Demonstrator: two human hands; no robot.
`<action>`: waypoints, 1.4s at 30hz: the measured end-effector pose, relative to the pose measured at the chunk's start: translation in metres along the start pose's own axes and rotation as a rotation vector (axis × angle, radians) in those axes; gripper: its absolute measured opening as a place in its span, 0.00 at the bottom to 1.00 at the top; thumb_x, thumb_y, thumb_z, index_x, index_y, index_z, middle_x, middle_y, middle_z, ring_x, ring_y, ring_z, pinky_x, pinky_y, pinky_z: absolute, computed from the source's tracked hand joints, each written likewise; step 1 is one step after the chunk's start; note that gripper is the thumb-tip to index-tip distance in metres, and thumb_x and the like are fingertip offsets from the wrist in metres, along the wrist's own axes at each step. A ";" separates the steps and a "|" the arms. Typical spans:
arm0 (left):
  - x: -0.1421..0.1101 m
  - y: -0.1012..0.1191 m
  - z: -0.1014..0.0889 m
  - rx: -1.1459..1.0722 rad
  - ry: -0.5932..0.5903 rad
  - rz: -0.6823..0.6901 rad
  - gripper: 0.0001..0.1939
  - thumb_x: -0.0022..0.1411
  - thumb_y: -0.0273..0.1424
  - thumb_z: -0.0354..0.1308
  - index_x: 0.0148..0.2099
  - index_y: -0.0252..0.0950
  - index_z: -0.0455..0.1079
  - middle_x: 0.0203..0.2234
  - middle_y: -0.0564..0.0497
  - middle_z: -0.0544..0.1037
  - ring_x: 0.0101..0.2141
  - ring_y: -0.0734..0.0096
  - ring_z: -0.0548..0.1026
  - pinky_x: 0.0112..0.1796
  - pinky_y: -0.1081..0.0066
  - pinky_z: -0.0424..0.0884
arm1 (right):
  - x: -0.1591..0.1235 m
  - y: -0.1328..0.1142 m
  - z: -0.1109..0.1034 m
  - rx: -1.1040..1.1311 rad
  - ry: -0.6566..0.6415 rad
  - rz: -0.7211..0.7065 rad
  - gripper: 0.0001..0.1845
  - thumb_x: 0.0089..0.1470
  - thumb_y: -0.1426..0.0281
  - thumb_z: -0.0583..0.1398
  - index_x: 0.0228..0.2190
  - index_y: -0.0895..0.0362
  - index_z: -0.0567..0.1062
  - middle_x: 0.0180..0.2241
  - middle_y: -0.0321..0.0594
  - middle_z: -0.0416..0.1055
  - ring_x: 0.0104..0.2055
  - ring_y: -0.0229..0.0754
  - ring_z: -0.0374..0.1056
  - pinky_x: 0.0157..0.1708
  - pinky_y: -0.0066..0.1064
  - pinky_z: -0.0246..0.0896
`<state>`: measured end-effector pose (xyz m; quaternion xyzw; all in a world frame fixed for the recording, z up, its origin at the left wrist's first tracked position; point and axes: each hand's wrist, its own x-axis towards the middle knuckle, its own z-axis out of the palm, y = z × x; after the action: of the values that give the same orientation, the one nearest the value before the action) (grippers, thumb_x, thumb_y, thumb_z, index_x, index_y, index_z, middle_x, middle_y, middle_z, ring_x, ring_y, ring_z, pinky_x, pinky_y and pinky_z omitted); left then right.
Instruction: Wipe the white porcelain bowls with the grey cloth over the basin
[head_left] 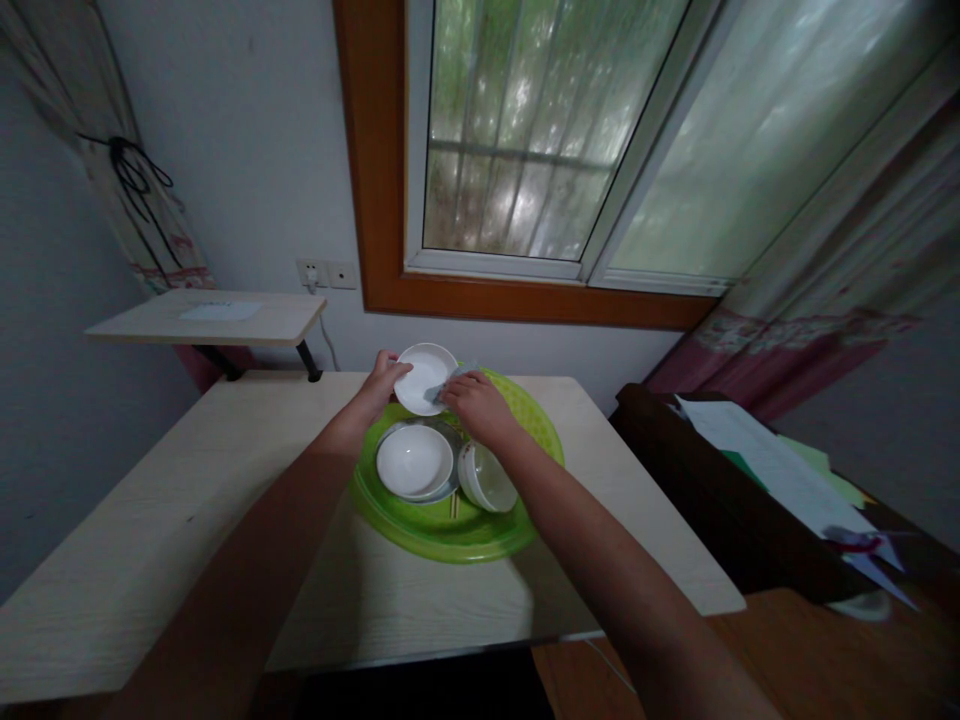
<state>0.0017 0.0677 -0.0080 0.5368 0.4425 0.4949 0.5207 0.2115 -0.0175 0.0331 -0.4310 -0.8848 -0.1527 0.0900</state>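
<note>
My left hand (385, 382) grips the left rim of a small white plate (424, 372), which is tilted up above the far part of a round green tray (442, 545). Closed around a greyish cloth (448, 384), my right hand (478, 402) presses it against the plate's right side. Below the plate, a white bowl (415, 460) sits on a larger greyish dish (452, 437) in the tray. A second bowl (491, 480) leans on its side to the right, under my right forearm. The tips of chopsticks (454, 506) show between the two bowls.
The tray stands on a pale wooden table (315, 560). A small raised shelf (217, 318) with a paper on it is at the back left. Behind are a window (525, 130) and a wall socket (327, 274). A dark cabinet (690, 480) with papers stands at right.
</note>
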 end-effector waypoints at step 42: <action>-0.006 0.006 0.003 0.043 -0.078 0.189 0.17 0.57 0.42 0.58 0.47 0.41 0.67 0.35 0.52 0.75 0.35 0.64 0.73 0.36 0.67 0.69 | -0.007 0.048 0.028 0.578 0.529 0.936 0.12 0.52 0.64 0.56 0.37 0.55 0.73 0.32 0.41 0.74 0.33 0.46 0.66 0.36 0.33 0.59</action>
<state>0.0036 0.0614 -0.0025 0.6059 0.3798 0.5109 0.4771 0.2523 0.0153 0.0137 -0.6795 -0.5549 0.0474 0.4776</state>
